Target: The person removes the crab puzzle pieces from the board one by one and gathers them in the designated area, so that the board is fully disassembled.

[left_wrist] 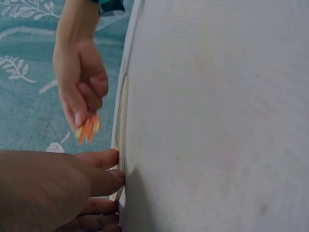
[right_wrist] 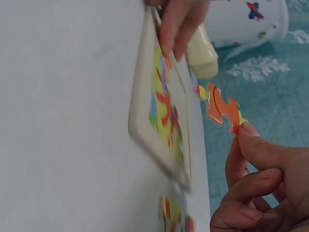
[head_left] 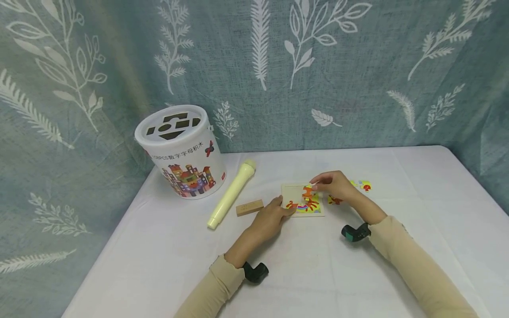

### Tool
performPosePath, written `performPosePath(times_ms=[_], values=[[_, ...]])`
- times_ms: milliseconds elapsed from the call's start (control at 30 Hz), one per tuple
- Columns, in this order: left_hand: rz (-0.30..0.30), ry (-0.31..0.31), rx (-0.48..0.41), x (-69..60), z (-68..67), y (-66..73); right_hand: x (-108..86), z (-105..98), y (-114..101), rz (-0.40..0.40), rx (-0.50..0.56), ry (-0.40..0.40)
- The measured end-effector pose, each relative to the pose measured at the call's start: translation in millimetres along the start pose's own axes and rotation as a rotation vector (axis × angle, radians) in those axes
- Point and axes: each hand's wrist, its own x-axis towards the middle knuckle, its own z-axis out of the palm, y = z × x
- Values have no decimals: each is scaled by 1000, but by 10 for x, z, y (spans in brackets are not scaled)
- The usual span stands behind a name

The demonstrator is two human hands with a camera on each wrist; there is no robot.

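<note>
A small wooden jigsaw board point(head_left: 292, 193) lies on the table, its lower part filled with brightly coloured pieces and its upper left bare. My left hand point(head_left: 273, 216) grips the board's left edge, thumb over the front corner; in the left wrist view the left hand point(left_wrist: 53, 188) has its fingers against the edge. Just above the board, my right hand point(head_left: 336, 185) pinches an orange jigsaw piece point(head_left: 307, 191) between thumb and fingertips. The right wrist view shows that orange piece point(right_wrist: 222, 107) in the air, apart from the board point(right_wrist: 140, 111). Loose jigsaw pieces point(head_left: 335, 200) lie right of the board, partly behind the right hand.
Left of the board lie a small wooden block point(head_left: 249, 207) and a pale yellow stick with a rounded head point(head_left: 232, 194). A white bucket of building blocks point(head_left: 183, 154) with a shape-hole lid stands at the back left. More jigsaw pieces point(head_left: 365, 185) lie beyond the right wrist.
</note>
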Motion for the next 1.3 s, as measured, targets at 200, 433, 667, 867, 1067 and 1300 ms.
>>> performPosePath(times_ms=[200,433,667,867,1067,1300], values=[[4,3,-38,-12,17,5,-184,-356,179,108,-25,12],[-13,13,-47,-12,-6,-20,-324,-694,329,175,-60,-36],[0,14,-65,-16,-14,-8,-359,-731,456,161,-121,-28],[18,21,-62,-8,9,7,-378,-672,493,127,-238,28],[17,23,-68,-11,21,6,-388,-637,439,170,-309,67],[8,14,-63,-10,25,4,-400,-637,362,145,-328,100]])
